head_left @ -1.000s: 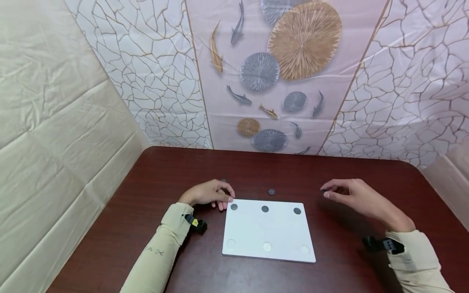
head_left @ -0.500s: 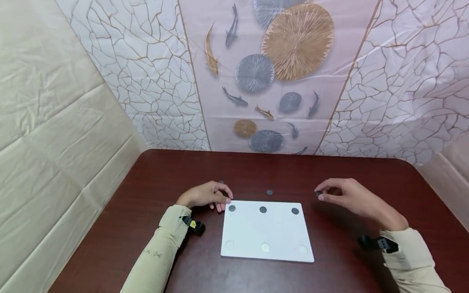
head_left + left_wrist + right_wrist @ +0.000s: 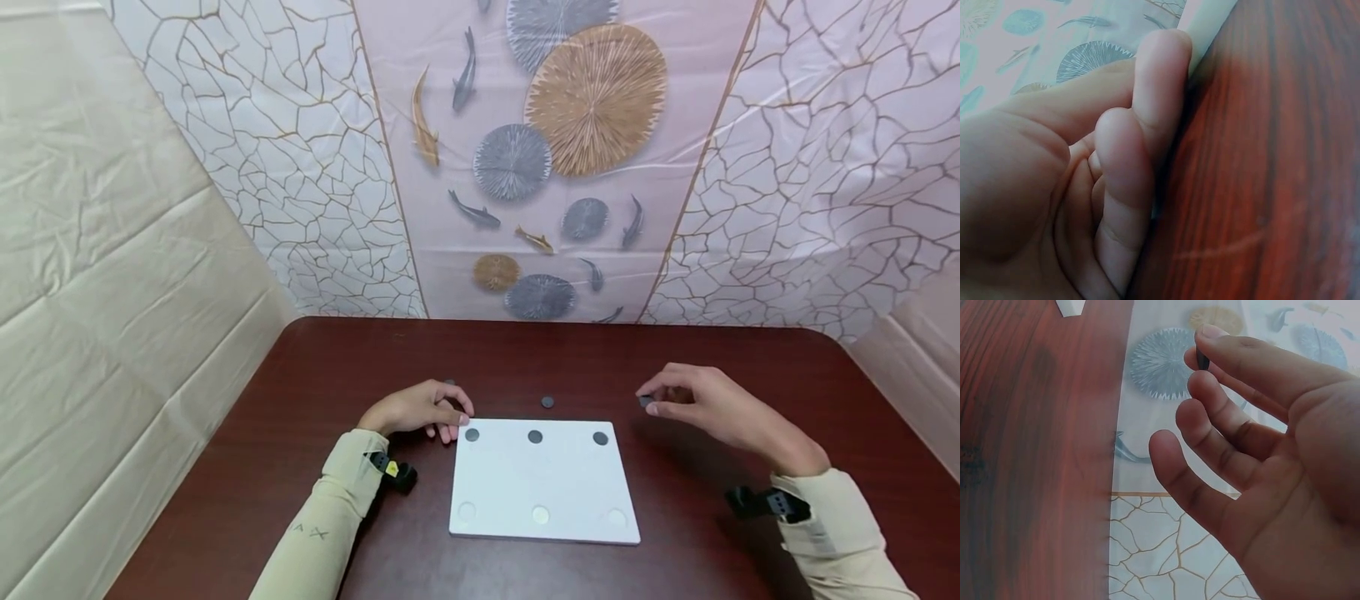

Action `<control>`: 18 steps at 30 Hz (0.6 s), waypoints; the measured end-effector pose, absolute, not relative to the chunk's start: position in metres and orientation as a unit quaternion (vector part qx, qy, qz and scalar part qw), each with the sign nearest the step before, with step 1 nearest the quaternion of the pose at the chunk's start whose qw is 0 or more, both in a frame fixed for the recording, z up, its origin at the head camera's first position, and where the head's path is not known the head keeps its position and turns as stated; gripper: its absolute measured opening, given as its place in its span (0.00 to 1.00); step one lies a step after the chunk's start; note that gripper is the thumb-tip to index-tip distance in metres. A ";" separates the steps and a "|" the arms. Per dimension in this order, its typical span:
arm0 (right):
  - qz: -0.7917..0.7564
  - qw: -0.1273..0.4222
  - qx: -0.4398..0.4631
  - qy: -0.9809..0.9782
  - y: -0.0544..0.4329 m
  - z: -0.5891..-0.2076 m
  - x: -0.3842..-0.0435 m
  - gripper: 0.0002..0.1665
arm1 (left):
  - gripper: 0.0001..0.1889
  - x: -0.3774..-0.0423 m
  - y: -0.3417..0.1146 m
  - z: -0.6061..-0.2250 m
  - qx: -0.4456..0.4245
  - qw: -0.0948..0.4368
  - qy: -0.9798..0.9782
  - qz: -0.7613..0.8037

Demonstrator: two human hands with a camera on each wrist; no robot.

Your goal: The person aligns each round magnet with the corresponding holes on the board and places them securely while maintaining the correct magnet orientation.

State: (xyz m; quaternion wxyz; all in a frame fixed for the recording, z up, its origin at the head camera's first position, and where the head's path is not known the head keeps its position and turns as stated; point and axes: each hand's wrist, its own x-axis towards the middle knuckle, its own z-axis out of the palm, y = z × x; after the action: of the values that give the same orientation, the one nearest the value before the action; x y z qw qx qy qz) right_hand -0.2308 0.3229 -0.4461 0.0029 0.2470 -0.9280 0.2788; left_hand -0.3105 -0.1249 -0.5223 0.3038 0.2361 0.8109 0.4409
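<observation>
Right grip [image 3: 712,410] is clamped on a small dark disc [image 3: 645,402], thumb on 1 face and forefinger on the other, with the other fingers loosely bent. Behind everything, patterned cloth [image 3: 495,108] hangs at the far edge of the brown table [image 3: 675,350]. On the table lies the white board [image 3: 543,475], flat; the pinched disc is beyond its far right corner, apart from it. Left grip [image 3: 411,410] pinches the far left corner with thumb and forefinger, by my reading to steady the board. Smallest come the rounds: 3 dark discs [image 3: 535,437] sit in a row along the board's far side, 3 pale circles [image 3: 540,515] show along its near side, and 1 loose disc [image 3: 547,402] lies on the table just beyond the far edge; a dark bit [image 3: 449,382] behind the left hand is too covered to name. Judging by this layout, the step in hand is moving a disc between table and board, probably toward the pale circles. If so, the next move calls for carrying it over the board, turning it flat and lowering it squarely onto 1 circle.
</observation>
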 end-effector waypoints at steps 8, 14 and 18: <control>0.278 -0.003 0.259 -0.925 0.317 -0.442 -0.229 0.10 | 0.08 -0.309 -0.124 -0.520 0.238 0.302 0.809 0.445; 0.276 0.000 0.268 -0.923 0.312 -0.441 -0.227 0.11 | 0.08 -0.309 -0.124 -0.522 0.235 0.305 0.807 0.447; 0.271 -0.004 0.266 -0.925 0.308 -0.439 -0.227 0.11 | 0.08 -0.310 -0.124 -0.520 0.233 0.303 0.809 0.446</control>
State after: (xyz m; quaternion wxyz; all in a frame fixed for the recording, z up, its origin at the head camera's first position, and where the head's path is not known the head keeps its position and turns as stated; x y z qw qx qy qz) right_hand -0.2269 0.3084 -0.4392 -0.0044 0.2657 -0.9252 0.2709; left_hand -0.3097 -0.1239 -0.5202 0.3030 0.2329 0.8092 0.4462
